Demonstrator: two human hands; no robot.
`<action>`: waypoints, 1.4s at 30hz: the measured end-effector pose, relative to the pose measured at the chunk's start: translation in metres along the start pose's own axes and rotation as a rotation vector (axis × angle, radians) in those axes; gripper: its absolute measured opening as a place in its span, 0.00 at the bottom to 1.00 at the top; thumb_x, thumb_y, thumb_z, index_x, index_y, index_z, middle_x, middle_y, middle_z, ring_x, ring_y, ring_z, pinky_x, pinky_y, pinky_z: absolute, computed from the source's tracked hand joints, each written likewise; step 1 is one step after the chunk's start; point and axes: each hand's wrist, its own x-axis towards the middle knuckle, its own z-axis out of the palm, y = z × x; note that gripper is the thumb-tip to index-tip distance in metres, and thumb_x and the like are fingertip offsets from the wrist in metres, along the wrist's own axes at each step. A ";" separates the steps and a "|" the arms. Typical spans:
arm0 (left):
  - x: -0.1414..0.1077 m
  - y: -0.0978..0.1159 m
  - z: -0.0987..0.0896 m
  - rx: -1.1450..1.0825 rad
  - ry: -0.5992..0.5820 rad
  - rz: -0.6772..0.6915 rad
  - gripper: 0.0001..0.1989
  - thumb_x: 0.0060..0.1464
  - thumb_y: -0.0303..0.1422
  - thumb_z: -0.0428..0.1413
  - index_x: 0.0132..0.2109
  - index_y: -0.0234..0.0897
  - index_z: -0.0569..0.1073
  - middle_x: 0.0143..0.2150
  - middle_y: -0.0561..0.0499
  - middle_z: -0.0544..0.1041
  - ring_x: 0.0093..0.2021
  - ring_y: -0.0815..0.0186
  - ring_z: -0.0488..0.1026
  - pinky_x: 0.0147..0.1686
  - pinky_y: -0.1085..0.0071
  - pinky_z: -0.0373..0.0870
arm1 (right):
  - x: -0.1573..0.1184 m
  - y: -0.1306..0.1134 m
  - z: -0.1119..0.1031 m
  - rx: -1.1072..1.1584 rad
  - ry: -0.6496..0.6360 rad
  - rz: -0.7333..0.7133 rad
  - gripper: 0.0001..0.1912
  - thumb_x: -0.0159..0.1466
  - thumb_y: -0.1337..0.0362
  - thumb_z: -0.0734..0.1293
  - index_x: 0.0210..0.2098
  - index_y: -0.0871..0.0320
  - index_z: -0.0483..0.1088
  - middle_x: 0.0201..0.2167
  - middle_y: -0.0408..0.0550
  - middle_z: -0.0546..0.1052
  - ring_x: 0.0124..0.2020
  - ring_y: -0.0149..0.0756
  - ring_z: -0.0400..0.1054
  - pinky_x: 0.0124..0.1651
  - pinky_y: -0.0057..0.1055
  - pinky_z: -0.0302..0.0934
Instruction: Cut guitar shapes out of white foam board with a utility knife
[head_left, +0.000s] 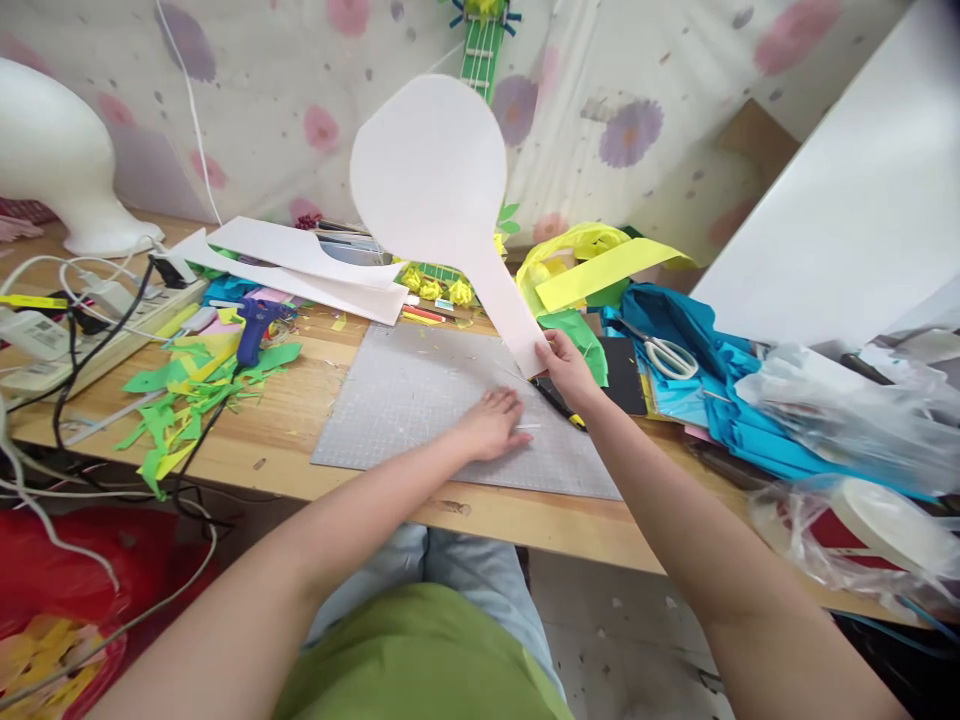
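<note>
My right hand (564, 365) pinches the lower end of a white paddle-shaped board cutout (431, 170), which has a round head and a straight handle. The cutout is raised and tilted, its head up and to the left. On the grey cutting mat (405, 400) rests my left hand (493, 425), fingers stretched out and palm down, apart from the cutout. A thin white strip (529, 427) lies by its fingertips. Just below my right hand, a black and yellow utility knife (559, 403) lies on the mat, partly hidden.
Left on the table are a blue glue gun (259, 325), green and yellow scraps (176, 390), white board offcuts (300, 262) and a power strip (127, 340). White-handled scissors (670, 358) lie on blue material (720, 400) at right. A large white board (832, 190) leans behind.
</note>
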 end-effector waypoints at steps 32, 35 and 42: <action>-0.027 -0.084 -0.143 -0.077 0.090 -0.420 0.14 0.50 0.44 0.52 0.34 0.40 0.75 0.33 0.53 0.76 0.33 0.65 0.70 0.31 0.74 0.60 | 0.024 -0.010 -0.080 0.239 0.168 0.128 0.18 0.53 0.57 0.68 0.42 0.53 0.69 0.38 0.46 0.73 0.38 0.33 0.68 0.40 0.31 0.66; -0.022 -0.089 -0.154 -0.127 0.467 -0.590 0.15 0.54 0.42 0.49 0.35 0.37 0.74 0.32 0.51 0.75 0.33 0.65 0.69 0.32 0.73 0.60 | 0.022 -0.018 -0.057 0.313 0.308 0.126 0.16 0.56 0.55 0.66 0.42 0.54 0.65 0.38 0.46 0.72 0.38 0.30 0.68 0.42 0.29 0.64; -0.014 -0.102 -0.142 -0.302 0.729 -0.781 0.12 0.57 0.33 0.44 0.35 0.35 0.71 0.34 0.50 0.74 0.35 0.65 0.69 0.33 0.72 0.62 | 0.011 -0.036 0.021 -0.166 0.000 0.059 0.21 0.56 0.51 0.63 0.45 0.55 0.64 0.38 0.49 0.74 0.38 0.38 0.67 0.42 0.36 0.62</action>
